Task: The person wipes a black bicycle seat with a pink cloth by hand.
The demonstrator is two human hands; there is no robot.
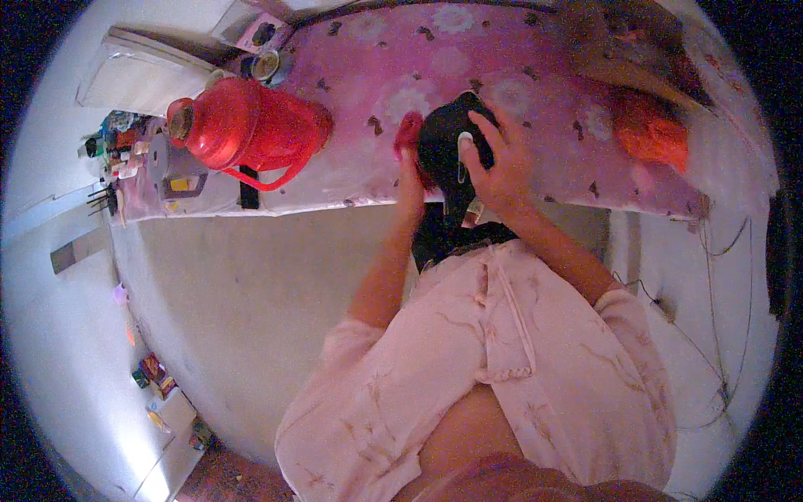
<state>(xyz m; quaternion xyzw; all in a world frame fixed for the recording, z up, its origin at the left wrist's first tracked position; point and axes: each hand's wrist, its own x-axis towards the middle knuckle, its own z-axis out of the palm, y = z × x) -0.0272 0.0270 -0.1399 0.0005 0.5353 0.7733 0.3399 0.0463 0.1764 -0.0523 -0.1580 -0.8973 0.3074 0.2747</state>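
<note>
A black, rounded thing (442,141) is in front of me, narrowing downward. It could be dark hair or black fabric; I cannot tell. On its right side lies a pale, oval clip-like piece (463,160). My right hand (495,166) grips that side, thumb by the pale piece and fingers spread over the top. Along the left side is my left hand (411,179), its fingers partly hidden beside a dark red, soft-looking thing (411,128). Whether the left hand holds the red thing is unclear. Black material (439,235) hangs below, near my pale patterned clothing (439,326).
A pink flowered cover (351,169) spreads over the raised surface ahead. On its left stand a red flask with a handle (251,128), a small round container (266,64) and a grey box-like item (169,157). Orange cloth (659,141) lies right. Thin cords (709,314) hang at right.
</note>
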